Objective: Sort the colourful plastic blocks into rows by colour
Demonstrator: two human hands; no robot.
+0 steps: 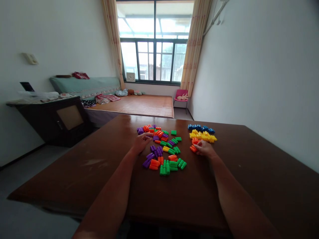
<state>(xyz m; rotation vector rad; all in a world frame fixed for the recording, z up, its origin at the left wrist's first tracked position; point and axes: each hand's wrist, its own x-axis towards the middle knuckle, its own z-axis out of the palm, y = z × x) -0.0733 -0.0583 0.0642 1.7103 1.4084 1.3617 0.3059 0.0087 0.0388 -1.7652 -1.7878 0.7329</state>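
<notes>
Several small plastic pieces in purple, orange, green and yellow lie in a loose pile on the brown table [99,159]. My left hand [143,142] is at the pile's left edge, beside purple pieces [156,151], its fingers reaching over toward the orange ones. Whether it grips anything is too small to tell. To the right, my right hand [203,147] has its fingertips closed on an orange piece [193,149], with another orange piece [195,141] just behind. Beyond that hand are a row of yellow pieces [203,136] and a row of blue pieces [201,128].
Green pieces [164,168] lie at the pile's near edge. Past the table stand a bed [144,104] with cloths on it and a pink chair [181,94] under the window. A dark cabinet [50,118] is at the left wall.
</notes>
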